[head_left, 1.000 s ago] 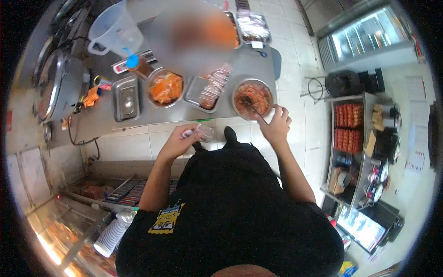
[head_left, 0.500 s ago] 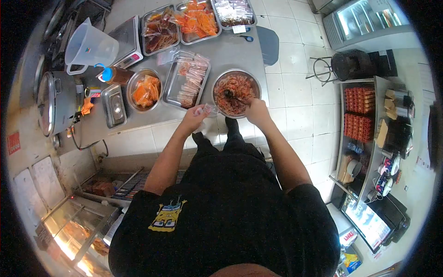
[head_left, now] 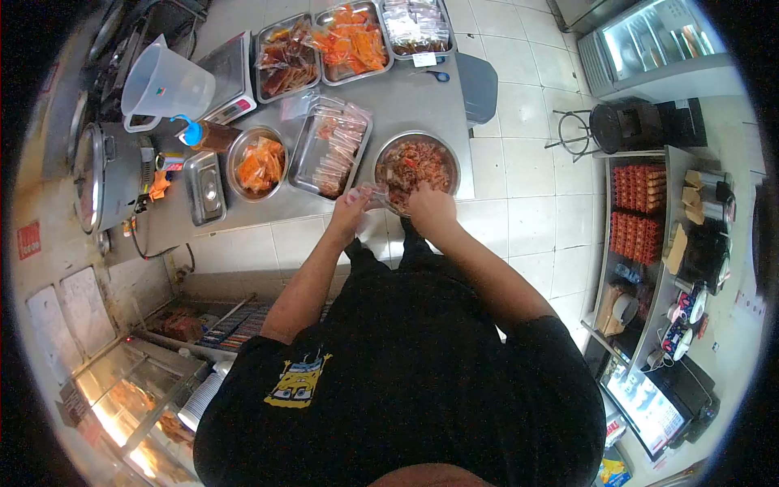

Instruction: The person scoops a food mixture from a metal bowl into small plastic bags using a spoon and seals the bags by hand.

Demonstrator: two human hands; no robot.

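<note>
A round steel bowl (head_left: 457,174) of chopped reddish food (head_left: 422,160) stands at the table's near right edge. My left hand (head_left: 349,213) pinches a small clear plastic bag (head_left: 374,193) beside the bowl's near left rim. Over the near rim, my right hand (head_left: 432,213) is closed on a spoon, which the hand and the food now mostly hide. Left of the bowl lies a steel tray (head_left: 300,169) with rows of filled clear packets (head_left: 337,150).
Farther left are a bowl of orange packets (head_left: 261,165), a lidded steel container (head_left: 204,188) and a blue-capped sauce bottle (head_left: 213,136). A scale (head_left: 231,77), a plastic jug (head_left: 166,85) and several packet-filled trays (head_left: 357,75) stand at the back.
My right hand has moved left and nearer to me, towards the bag, and the spoon's dark head no longer shows in the food. My left hand still holds the bag.
</note>
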